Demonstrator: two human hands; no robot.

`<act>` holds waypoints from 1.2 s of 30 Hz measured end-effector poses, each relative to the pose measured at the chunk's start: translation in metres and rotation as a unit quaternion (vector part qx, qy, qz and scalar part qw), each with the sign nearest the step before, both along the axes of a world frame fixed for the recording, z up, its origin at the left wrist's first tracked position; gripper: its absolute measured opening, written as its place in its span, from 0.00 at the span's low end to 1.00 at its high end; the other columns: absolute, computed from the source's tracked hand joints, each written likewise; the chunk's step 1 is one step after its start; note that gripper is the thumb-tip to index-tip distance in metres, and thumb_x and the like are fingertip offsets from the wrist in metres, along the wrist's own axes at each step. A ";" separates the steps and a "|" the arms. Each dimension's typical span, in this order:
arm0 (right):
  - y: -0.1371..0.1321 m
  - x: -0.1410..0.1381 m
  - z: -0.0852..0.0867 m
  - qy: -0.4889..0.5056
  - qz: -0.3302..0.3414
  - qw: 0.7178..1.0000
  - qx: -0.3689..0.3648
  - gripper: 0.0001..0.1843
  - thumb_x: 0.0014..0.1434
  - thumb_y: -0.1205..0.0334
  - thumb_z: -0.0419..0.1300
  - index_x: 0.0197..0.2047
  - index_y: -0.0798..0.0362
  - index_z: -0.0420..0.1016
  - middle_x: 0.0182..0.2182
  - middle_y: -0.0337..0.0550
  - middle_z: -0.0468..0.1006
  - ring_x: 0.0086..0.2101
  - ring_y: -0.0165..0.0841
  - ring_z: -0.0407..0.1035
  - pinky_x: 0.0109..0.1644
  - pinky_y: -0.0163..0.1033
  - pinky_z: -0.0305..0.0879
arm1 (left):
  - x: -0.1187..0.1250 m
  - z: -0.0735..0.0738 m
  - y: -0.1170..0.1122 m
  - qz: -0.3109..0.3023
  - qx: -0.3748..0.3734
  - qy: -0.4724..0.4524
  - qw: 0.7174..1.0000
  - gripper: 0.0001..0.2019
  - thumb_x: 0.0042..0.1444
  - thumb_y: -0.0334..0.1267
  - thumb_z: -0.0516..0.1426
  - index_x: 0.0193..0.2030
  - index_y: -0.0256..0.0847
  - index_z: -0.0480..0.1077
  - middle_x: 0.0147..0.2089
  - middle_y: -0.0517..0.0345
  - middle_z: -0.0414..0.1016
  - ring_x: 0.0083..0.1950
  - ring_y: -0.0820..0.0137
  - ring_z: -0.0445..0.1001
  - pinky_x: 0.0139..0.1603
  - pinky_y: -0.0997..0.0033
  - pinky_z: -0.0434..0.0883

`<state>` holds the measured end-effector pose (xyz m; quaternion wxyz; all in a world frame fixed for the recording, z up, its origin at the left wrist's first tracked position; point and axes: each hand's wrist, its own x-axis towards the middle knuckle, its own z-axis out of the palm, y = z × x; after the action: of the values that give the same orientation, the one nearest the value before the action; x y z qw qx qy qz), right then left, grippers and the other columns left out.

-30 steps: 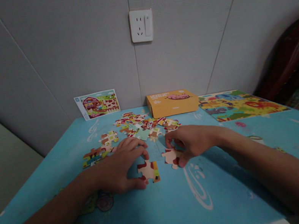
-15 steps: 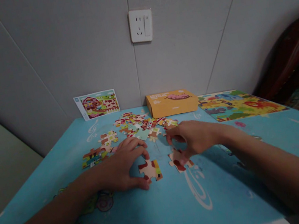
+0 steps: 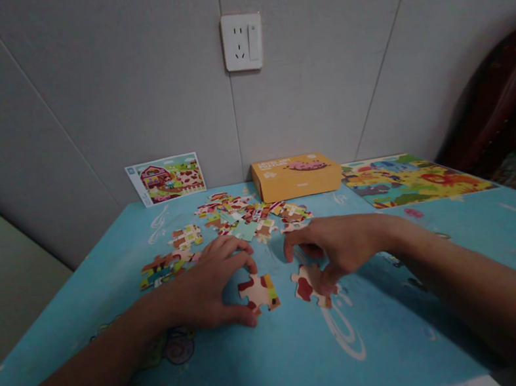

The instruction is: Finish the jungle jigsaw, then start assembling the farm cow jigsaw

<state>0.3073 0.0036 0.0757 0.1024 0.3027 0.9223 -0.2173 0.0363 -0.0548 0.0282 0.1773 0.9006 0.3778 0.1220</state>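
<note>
My left hand [image 3: 205,289] lies on the blue table [image 3: 278,362], thumb and forefinger pinching a cream, brown and yellow puzzle piece [image 3: 258,291] flat on the surface. My right hand [image 3: 335,247] is curled over a second cream and dark-red puzzle piece [image 3: 307,286], thumb and fingers gripping it against the table. A small gap separates the two pieces. Behind both hands a loose heap of puzzle pieces [image 3: 242,214] is spread out, and a small joined cluster of pieces [image 3: 164,267] sits just left of my left hand.
An orange box [image 3: 296,177] stands against the wall, a farm picture card [image 3: 166,179] leans to its left. A finished colourful puzzle [image 3: 410,179] lies at the back right. A wall socket [image 3: 242,43] is above. Dark wooden furniture [image 3: 511,101] stands right.
My right hand has turned its piece and shifted it slightly right and nearer to me. My left hand and its piece have barely moved.
</note>
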 end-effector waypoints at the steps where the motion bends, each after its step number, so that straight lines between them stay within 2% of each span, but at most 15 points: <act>1: -0.001 0.000 -0.001 -0.017 -0.009 1.000 -0.012 0.33 0.42 0.57 0.72 0.52 0.48 0.71 0.30 0.35 0.72 0.27 0.29 0.64 0.28 0.32 0.50 | 0.000 0.000 0.000 0.001 -0.001 0.002 1.000 0.27 0.46 0.58 0.66 0.47 0.45 0.69 0.60 0.49 0.62 0.62 0.50 0.58 0.63 0.47 0.58; 7: -0.002 -0.003 -0.004 -0.058 -0.051 0.997 0.008 0.25 0.45 0.50 0.70 0.44 0.52 0.72 0.34 0.41 0.76 0.30 0.32 0.66 0.29 0.33 0.51 | -0.001 0.005 -0.001 -0.031 0.012 0.011 0.999 0.26 0.47 0.56 0.66 0.47 0.44 0.69 0.59 0.46 0.63 0.62 0.49 0.59 0.64 0.46 0.57; 11: -0.001 -0.004 -0.003 -0.100 -0.056 0.993 0.018 0.24 0.50 0.40 0.64 0.32 0.55 0.76 0.28 0.44 0.76 0.26 0.32 0.65 0.28 0.35 0.51 | -0.004 0.008 -0.001 -0.056 0.018 -0.007 0.998 0.26 0.49 0.52 0.65 0.52 0.44 0.67 0.60 0.46 0.63 0.62 0.50 0.59 0.65 0.46 0.56; 13: 0.000 -0.003 -0.004 -0.100 -0.046 0.993 0.039 0.24 0.54 0.40 0.61 0.29 0.56 0.76 0.26 0.44 0.76 0.24 0.31 0.64 0.28 0.36 0.50 | -0.007 0.008 0.000 -0.060 0.016 -0.030 0.998 0.22 0.56 0.49 0.61 0.54 0.44 0.64 0.60 0.46 0.62 0.63 0.52 0.59 0.65 0.47 0.56; 16: 0.002 -0.002 -0.003 -0.059 -0.034 0.993 0.095 0.20 0.58 0.46 0.59 0.31 0.56 0.77 0.26 0.45 0.76 0.24 0.31 0.63 0.28 0.36 0.50 | -0.010 0.007 0.004 -0.051 0.035 -0.062 0.996 0.12 0.63 0.41 0.53 0.52 0.43 0.65 0.60 0.47 0.62 0.63 0.55 0.58 0.66 0.49 0.55; 19: 0.002 -0.001 -0.002 -0.034 -0.029 0.996 0.077 0.22 0.52 0.42 0.65 0.34 0.55 0.77 0.27 0.43 0.77 0.26 0.31 0.64 0.29 0.35 0.50 | -0.010 0.006 0.006 -0.044 0.054 -0.050 0.996 0.08 0.62 0.38 0.53 0.47 0.43 0.68 0.59 0.48 0.62 0.63 0.56 0.57 0.66 0.48 0.54; 21: 0.002 -0.001 -0.002 -0.043 -0.029 0.998 0.029 0.22 0.47 0.44 0.68 0.35 0.54 0.77 0.28 0.41 0.77 0.26 0.31 0.64 0.29 0.35 0.51 | -0.007 0.006 0.005 -0.046 0.053 -0.035 0.997 0.08 0.61 0.41 0.55 0.44 0.43 0.69 0.59 0.48 0.62 0.63 0.55 0.58 0.66 0.48 0.54; 24: 0.001 -0.001 -0.003 -0.076 -0.043 0.996 -0.018 0.19 0.45 0.47 0.69 0.35 0.53 0.78 0.29 0.39 0.77 0.27 0.30 0.65 0.29 0.34 0.51 | -0.004 0.005 0.002 -0.037 0.041 -0.019 0.998 0.10 0.56 0.42 0.60 0.43 0.43 0.70 0.58 0.48 0.63 0.63 0.53 0.58 0.65 0.48 0.56; 30: 0.005 -0.001 -0.007 -0.087 -0.049 0.995 -0.019 0.19 0.48 0.45 0.67 0.35 0.53 0.77 0.30 0.41 0.77 0.28 0.32 0.66 0.30 0.35 0.52 | -0.004 0.004 -0.001 -0.032 0.023 -0.009 0.999 0.11 0.55 0.43 0.62 0.42 0.43 0.69 0.59 0.49 0.62 0.64 0.54 0.57 0.66 0.50 0.55; 36: 0.007 0.000 -0.009 -0.073 -0.032 0.997 -0.001 0.21 0.51 0.43 0.64 0.32 0.55 0.74 0.29 0.41 0.75 0.27 0.31 0.65 0.29 0.34 0.52 | -0.005 0.005 0.003 -0.025 0.041 -0.016 0.999 0.06 0.59 0.38 0.57 0.42 0.42 0.69 0.59 0.48 0.63 0.63 0.54 0.57 0.65 0.48 0.55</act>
<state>0.3072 0.0106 0.0663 0.1623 0.3473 0.9020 -0.1987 0.0316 -0.0521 0.0331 0.1493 0.9143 0.3467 0.1469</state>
